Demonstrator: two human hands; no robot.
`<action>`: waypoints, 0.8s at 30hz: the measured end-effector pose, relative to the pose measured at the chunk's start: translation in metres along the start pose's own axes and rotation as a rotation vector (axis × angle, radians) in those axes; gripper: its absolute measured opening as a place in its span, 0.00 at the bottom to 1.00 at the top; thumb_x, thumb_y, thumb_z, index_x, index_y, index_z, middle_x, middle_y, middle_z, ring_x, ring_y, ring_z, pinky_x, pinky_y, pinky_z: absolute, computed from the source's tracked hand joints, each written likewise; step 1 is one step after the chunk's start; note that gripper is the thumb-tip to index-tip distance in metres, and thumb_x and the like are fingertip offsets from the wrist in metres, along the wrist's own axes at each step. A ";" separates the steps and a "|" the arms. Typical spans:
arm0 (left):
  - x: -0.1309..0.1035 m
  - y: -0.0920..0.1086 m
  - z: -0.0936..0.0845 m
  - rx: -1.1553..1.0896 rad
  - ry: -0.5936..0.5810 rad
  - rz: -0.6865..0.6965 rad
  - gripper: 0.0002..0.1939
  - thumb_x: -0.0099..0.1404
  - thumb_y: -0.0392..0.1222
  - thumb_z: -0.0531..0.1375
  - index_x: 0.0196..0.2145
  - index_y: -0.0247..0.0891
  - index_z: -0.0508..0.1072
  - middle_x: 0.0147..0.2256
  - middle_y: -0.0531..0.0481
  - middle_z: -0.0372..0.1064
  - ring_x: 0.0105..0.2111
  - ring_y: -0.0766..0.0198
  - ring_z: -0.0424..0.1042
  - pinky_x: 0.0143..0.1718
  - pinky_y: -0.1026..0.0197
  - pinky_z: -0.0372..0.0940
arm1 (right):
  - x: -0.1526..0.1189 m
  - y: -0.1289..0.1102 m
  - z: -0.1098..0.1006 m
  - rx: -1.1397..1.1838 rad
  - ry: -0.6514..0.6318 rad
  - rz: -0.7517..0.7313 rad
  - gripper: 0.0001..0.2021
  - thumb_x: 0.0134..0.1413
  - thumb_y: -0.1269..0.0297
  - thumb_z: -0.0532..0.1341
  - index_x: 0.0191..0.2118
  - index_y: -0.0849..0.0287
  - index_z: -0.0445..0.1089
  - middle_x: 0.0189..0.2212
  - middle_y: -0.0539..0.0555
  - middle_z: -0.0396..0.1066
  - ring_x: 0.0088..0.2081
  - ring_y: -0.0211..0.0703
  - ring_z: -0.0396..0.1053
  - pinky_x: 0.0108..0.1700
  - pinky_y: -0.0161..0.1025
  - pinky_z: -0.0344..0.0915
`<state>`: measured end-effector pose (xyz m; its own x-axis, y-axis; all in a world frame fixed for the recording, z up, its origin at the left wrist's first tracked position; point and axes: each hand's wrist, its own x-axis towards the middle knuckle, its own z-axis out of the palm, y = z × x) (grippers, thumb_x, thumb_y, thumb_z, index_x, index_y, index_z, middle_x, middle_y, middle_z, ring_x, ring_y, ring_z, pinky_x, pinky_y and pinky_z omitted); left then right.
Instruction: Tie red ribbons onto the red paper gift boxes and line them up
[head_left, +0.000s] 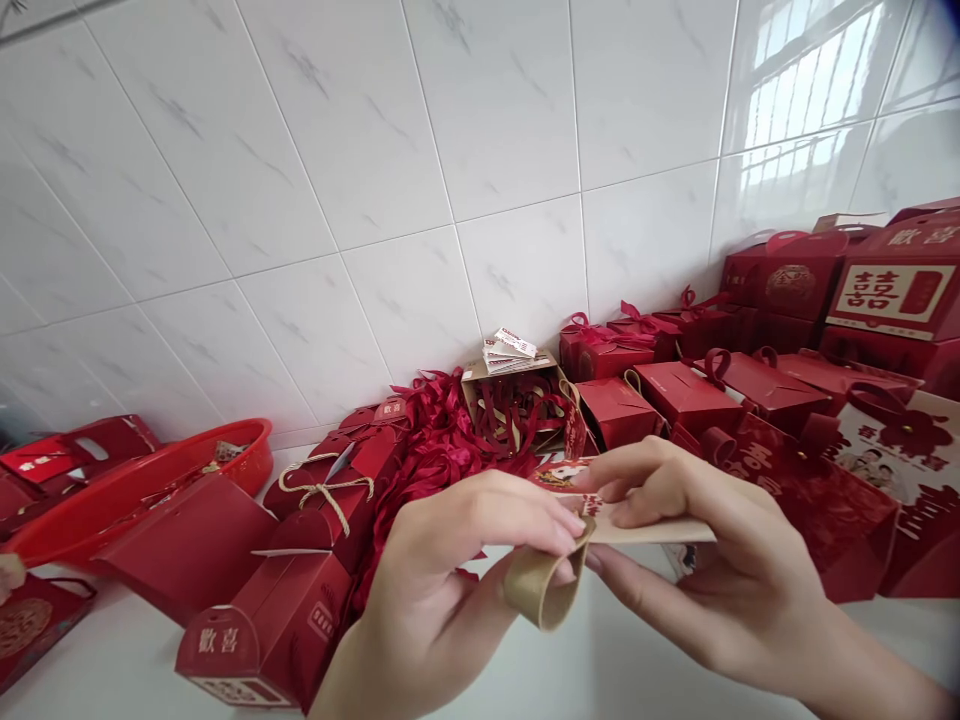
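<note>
My left hand (450, 560) is closed on a tan strap (546, 590), which bends into a loop below its fingertips. With thumb and fingers my right hand (697, 540) pinches a flat cream and red printed gift box piece (652, 530). One end of the strap meets that piece where the fingertips of both hands come close together. Fingers hide how the two are joined. Behind the hands stands an open carton (469, 385) of dark red straps, with a few small white cards (510, 350) on top.
Dark red ribbon (442, 430) is heaped left of the carton. Red gift boxes (270, 610) stand at left, and several more (622, 410) are grouped at right. A red basin (255, 450) sits far left. Part of another person's hand (10, 576) shows at the left edge.
</note>
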<state>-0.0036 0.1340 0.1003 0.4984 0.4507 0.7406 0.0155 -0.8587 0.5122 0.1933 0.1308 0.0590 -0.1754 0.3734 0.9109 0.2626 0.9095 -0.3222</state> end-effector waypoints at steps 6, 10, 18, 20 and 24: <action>0.000 -0.004 0.002 -0.099 0.012 -0.048 0.10 0.62 0.28 0.63 0.39 0.40 0.75 0.36 0.51 0.77 0.41 0.62 0.76 0.48 0.59 0.72 | 0.002 -0.001 -0.001 -0.058 0.022 -0.093 0.11 0.49 0.80 0.64 0.32 0.59 0.64 0.37 0.55 0.77 0.34 0.41 0.74 0.33 0.39 0.68; -0.003 -0.005 0.002 -0.158 0.013 -0.099 0.09 0.64 0.31 0.62 0.41 0.41 0.75 0.36 0.51 0.77 0.38 0.61 0.77 0.42 0.59 0.74 | 0.002 0.000 -0.001 -0.054 0.036 -0.181 0.11 0.48 0.82 0.65 0.32 0.60 0.67 0.33 0.55 0.79 0.30 0.41 0.74 0.33 0.42 0.67; -0.006 -0.003 0.004 -0.183 0.028 -0.218 0.10 0.65 0.33 0.62 0.42 0.45 0.70 0.38 0.53 0.76 0.43 0.62 0.74 0.47 0.59 0.72 | 0.003 0.001 -0.001 -0.076 0.032 -0.132 0.09 0.53 0.77 0.64 0.35 0.55 0.67 0.37 0.55 0.79 0.33 0.44 0.75 0.34 0.44 0.66; -0.006 -0.005 0.005 -0.208 0.038 -0.219 0.11 0.64 0.34 0.63 0.42 0.46 0.68 0.39 0.54 0.75 0.44 0.62 0.74 0.48 0.58 0.71 | 0.004 0.003 -0.001 -0.073 0.042 -0.142 0.09 0.53 0.78 0.63 0.35 0.56 0.68 0.37 0.56 0.79 0.33 0.44 0.75 0.34 0.43 0.65; -0.005 -0.010 0.007 -0.203 0.054 -0.237 0.11 0.64 0.35 0.63 0.42 0.47 0.68 0.39 0.55 0.75 0.42 0.65 0.74 0.48 0.61 0.70 | 0.004 0.007 0.000 -0.094 0.066 -0.163 0.07 0.54 0.77 0.64 0.34 0.58 0.68 0.37 0.56 0.79 0.32 0.42 0.75 0.33 0.42 0.64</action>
<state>-0.0003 0.1385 0.0883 0.4549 0.6491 0.6096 -0.0505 -0.6647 0.7454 0.1943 0.1393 0.0606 -0.1606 0.2071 0.9651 0.3241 0.9346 -0.1466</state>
